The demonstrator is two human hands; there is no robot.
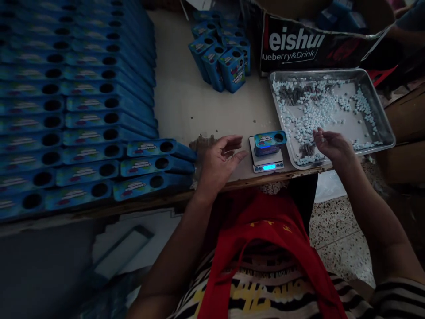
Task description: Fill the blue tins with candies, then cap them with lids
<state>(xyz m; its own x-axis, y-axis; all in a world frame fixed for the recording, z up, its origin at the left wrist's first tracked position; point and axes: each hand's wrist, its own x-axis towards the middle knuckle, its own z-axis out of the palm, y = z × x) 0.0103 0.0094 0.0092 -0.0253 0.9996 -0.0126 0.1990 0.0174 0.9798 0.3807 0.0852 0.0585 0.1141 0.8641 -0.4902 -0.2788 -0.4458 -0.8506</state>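
A small digital scale point(268, 162) with a lit blue display stands near the table's front edge. On it sits a blue candy box point(269, 142) with a round dark hole in its top, printed "Caramelo Macizo". Just left of the scale, my left hand point(222, 161) is open, thumb and fingers apart, touching neither box nor scale. My right hand point(334, 146) is over the front of a metal tray point(392, 133), its fingertips pinched together with small pale candies point(322, 139) showing between them. Many more loose pale blue candies point(315, 110) lie scattered across the tray.
Dense rows of blue boxes point(89, 104) fill the table's left side. Several more boxes point(232, 71) stand at the back middle. Behind the tray is a black printed carton point(299, 48) holding blue boxes. Brown cartons point(407, 133) stand at the right.
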